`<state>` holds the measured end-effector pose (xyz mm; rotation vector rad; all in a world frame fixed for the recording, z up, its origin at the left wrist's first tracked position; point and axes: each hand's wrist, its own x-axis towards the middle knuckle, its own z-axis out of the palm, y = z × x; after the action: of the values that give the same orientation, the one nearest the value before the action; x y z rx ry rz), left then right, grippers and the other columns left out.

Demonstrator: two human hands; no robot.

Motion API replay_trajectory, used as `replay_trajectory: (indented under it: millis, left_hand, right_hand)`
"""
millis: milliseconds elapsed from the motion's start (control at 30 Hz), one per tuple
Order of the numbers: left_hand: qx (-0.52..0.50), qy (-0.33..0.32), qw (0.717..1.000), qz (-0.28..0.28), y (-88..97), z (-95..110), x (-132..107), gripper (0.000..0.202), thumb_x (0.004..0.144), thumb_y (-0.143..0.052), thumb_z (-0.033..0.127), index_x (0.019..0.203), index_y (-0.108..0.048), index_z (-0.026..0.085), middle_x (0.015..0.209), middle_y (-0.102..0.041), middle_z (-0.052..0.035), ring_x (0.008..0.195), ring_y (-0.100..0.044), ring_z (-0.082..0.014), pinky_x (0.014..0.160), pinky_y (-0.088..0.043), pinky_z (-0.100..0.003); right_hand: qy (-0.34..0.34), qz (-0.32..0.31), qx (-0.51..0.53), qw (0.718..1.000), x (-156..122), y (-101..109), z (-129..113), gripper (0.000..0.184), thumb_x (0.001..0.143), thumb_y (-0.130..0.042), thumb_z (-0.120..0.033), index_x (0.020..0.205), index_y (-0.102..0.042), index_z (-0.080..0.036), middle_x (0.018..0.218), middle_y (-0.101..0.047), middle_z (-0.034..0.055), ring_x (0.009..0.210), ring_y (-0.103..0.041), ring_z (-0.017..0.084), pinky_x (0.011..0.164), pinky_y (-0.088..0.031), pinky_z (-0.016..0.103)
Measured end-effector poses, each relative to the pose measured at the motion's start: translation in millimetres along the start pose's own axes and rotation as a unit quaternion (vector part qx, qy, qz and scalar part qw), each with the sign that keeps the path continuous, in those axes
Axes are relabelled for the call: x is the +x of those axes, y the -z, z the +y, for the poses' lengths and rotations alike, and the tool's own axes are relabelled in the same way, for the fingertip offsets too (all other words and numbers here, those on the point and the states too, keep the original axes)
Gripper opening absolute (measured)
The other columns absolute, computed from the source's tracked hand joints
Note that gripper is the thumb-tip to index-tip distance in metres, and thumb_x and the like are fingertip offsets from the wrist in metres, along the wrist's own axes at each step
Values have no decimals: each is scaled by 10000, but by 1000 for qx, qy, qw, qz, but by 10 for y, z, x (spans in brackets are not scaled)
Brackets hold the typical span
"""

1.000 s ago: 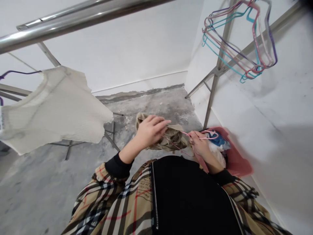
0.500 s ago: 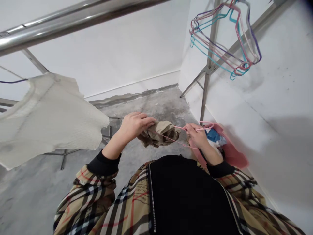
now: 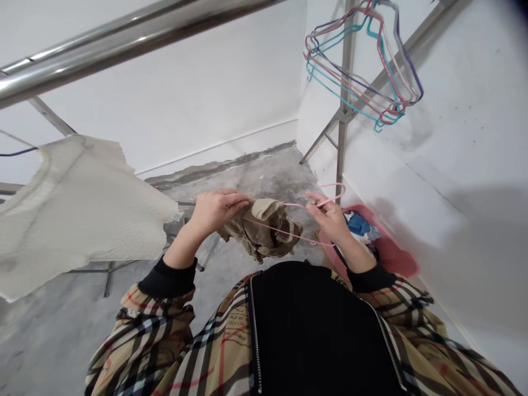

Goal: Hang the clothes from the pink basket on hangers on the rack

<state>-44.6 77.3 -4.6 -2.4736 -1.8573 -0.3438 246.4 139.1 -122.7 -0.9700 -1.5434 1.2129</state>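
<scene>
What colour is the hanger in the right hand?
Pink; the hanger shows best in the head view.

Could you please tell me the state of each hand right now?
Left hand: closed on the beige garment.
Right hand: pinching a pink wire hanger.

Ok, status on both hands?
Left hand gripping beige cloth garment. Right hand holding pink wire hanger, wire entering garment. Pink tub beside right hand.
</scene>
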Motion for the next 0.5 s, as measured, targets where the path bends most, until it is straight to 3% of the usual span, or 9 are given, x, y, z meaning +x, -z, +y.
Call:
replay_trajectory:
  millis: [67, 133, 200, 267, 367, 500]
  left_hand:
    - [15, 19, 999, 29, 33, 3, -26, 298, 941, -519, 435, 1063, -753, 298, 892, -752, -22, 793, -668, -178, 583, -373, -242]
    - [26, 42, 997, 63, 65, 15, -63, 293, 939, -523, 430, 1050, -759, 296, 851, -745, -24, 796, -668, -183, 600, -393, -244]
    - [28, 65, 993, 93, 93, 30, -101, 297, 941, -519, 420, 1044, -762, 284, 820, -736, -31, 808, -670, -186, 623, -416, -246]
    - [26, 81, 989, 119, 120, 44, -133, 310, 943, -513, 420, 1035, -766, 267, 795, -727, -38, 798, -670, -187, 637, -434, -249]
    - [15, 85, 985, 148, 158, 67, -155, 317, 940, -516, 431, 1039, -766, 264, 777, -718, -32, 762, -668, -181, 645, -453, -253]
    - [-18, 67, 984, 166, 195, 101, -149, 306, 929, -535, 427, 1024, -768, 255, 754, -710, -21, 730, -665, -169, 646, -473, -251]
  right_hand:
    - [58, 118, -59, 990, -58, 10, 65, 438, 800, -671, -484, 1122, -600, -195, 982, -612, 55, 875, -570, 177, 824, -469, 338]
    - [79, 240, -96, 963, -168, 10, 206, 380, 831, -633, -465, 1094, -568, -199, 1053, -584, 76, 959, -554, 195, 906, -454, 373]
    - [54, 286, -100, 951, -297, -23, 415, 309, 878, -560, -458, 1049, -541, -201, 1017, -567, 75, 937, -546, 193, 902, -460, 382]
    - [20, 252, -96, 963, -393, -99, 652, 286, 881, -541, -459, 990, -548, -195, 954, -582, 70, 874, -560, 189, 854, -482, 377]
    - [-35, 143, -100, 984, -382, -278, 970, 354, 819, -605, -476, 1012, -606, -179, 942, -643, 89, 846, -601, 210, 813, -508, 390]
    - [-120, 47, -76, 989, -130, -509, 1172, 609, 737, -668, -518, 1236, -559, -187, 1229, -610, 158, 1072, -586, 278, 935, -478, 473]
